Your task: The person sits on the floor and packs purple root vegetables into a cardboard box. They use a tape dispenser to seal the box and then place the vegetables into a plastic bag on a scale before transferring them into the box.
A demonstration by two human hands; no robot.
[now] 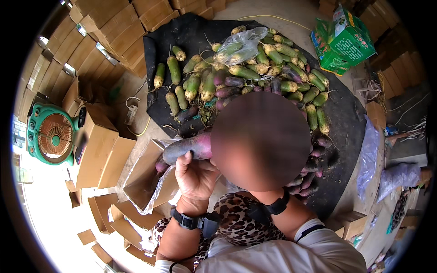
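Observation:
My left hand [197, 175] grips a long purple radish [187, 149], thumb across its side. The radish lies nearly level, its dark end to the left and its pinker end running into a round blurred patch. That patch hides most of my right hand; only the right wrist [264, 197] and its black strap show clearly below it. Under the held radish stands an open carton [138, 182] with a pale lining, and another purple radish [161, 164] shows at its edge. Further purple radishes [309, 181] lie right of the blurred patch.
Green radishes [273, 54] are heaped on a black sheet [344, 143], partly under a clear plastic bag [239, 46]. A green fan [53, 136] stands left near a power strip [130, 114]. Stacked cartons [116, 30] line the back; a green printed box [351, 44] sits back right.

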